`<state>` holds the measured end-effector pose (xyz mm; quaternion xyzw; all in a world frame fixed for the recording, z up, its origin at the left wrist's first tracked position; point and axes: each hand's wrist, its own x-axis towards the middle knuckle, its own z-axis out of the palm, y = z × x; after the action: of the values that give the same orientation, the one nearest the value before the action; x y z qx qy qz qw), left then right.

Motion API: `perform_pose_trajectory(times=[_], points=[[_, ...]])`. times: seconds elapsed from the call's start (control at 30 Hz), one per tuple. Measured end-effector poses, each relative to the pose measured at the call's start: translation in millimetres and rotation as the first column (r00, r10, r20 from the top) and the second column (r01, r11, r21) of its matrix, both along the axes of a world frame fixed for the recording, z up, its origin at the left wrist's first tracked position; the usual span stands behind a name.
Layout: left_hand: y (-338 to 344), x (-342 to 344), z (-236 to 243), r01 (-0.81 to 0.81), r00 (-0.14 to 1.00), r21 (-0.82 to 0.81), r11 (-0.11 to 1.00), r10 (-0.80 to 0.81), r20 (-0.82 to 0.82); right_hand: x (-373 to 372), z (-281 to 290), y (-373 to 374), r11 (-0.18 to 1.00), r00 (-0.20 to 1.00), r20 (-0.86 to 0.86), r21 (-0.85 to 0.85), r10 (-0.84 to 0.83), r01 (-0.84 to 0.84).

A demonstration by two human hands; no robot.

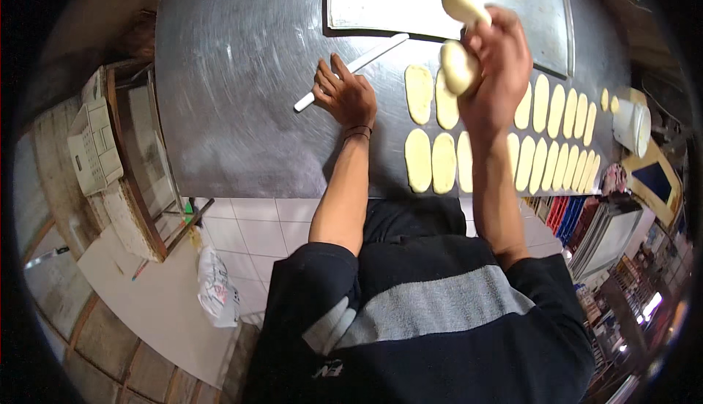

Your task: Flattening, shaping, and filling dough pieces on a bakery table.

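My right hand (505,60) is raised above the table and blurred by motion. It grips pale dough, with one rounded piece of dough (463,0) by the fingertips and another piece of dough (458,67) lower by the palm. A slim white rolling pin (377,53) lies slantwise on the metal table. Across its middle rests my left hand (344,95), fingers spread and not wrapped around it. Below and beside my right forearm, several flattened oval dough pieces (418,160) lie in two rows; the forearm hides some of them.
A large metal tray (395,5) sits at the table's far side. Two small dough bits (609,101) and a white container (631,127) are at the right end. A cream plastic crate (95,148) stands left of the table, and a white plastic bag (217,290) is on the floor.
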<state>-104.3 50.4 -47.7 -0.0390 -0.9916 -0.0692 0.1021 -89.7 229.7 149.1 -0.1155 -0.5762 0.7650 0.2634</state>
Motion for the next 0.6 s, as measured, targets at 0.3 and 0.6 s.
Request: perform_pose_trajectory(times=[0.3,0.6], points=[[-189.5,33.5,29.0,0.028,0.953,0.317,0.948,-0.121,0.279,133.6,-119.1,-134.6,0.601,0.789,0.517,0.529,0.331,-0.599],[-198.0,53.5,23.4,-0.016,0.865,0.728,0.685,-0.355,0.353,140.7,-147.0,-86.3,0.822,0.809,0.524,0.313,0.268,-0.475]])
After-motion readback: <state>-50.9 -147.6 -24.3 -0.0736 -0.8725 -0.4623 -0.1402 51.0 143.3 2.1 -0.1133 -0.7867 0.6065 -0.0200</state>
